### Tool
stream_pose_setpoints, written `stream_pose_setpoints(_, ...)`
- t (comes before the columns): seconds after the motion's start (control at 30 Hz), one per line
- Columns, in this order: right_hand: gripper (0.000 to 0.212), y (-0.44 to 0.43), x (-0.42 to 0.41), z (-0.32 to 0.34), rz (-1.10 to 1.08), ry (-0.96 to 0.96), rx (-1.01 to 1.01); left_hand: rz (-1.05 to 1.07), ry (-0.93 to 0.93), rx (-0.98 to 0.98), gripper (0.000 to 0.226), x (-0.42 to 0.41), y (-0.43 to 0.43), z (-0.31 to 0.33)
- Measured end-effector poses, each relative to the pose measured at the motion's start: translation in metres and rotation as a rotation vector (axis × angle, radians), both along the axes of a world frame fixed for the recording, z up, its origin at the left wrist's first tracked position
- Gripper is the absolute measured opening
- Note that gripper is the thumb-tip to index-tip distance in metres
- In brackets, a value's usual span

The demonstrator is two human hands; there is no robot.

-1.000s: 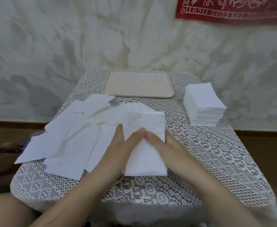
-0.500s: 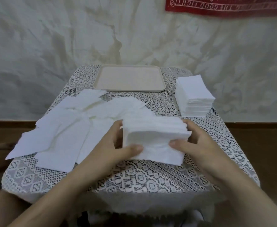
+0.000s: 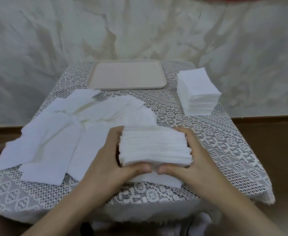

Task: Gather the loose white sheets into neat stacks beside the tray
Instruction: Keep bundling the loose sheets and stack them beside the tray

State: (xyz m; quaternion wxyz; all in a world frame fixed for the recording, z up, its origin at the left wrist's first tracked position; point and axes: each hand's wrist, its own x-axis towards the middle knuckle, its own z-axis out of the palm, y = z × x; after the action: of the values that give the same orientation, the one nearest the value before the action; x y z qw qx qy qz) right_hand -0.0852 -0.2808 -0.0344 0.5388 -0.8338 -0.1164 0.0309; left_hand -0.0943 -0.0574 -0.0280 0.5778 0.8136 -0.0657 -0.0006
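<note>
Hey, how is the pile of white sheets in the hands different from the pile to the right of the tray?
The held pile is gripped at both ends by the left hand and right hand; the far pile, right of the tray, stands untouched. The held pile's layers are stepped and uneven; the far pile's sides look squarer. Both are stacked white sheets.

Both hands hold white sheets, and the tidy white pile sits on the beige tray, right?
No. The head view shows the tidy pile of white sheets beside the beige rectangular tray, on the lace tablecloth. Left hand and right hand do hold a white bundle.
</note>
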Motion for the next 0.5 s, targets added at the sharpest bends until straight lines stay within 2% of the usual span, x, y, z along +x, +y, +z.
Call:
stream_pose_setpoints(0.1, 0.086, -0.008, 0.002, 0.001, 0.041, 0.036, -0.046, -0.039, 0.007, 0.048, 0.070, 0.001, 0.002, 0.001)
stream_pose_setpoints(0.23, 0.097, -0.014, 0.006, 0.008, 0.148, -0.046, -0.292, -0.097, -0.031, 0.163, 0.078, 0.005, 0.005, 0.000)
stream_pose_setpoints(0.37, 0.078, -0.014, 0.011, 0.011, 0.101, -0.069, -0.264, -0.139, -0.042, 0.190, 0.080, 0.005, 0.006, 0.000)
stream_pose_setpoints(0.5, 0.081, -0.015, 0.009, 0.010, 0.077, -0.044, -0.204, -0.180, -0.010, 0.071, 0.084, 0.005, 0.011, 0.000)
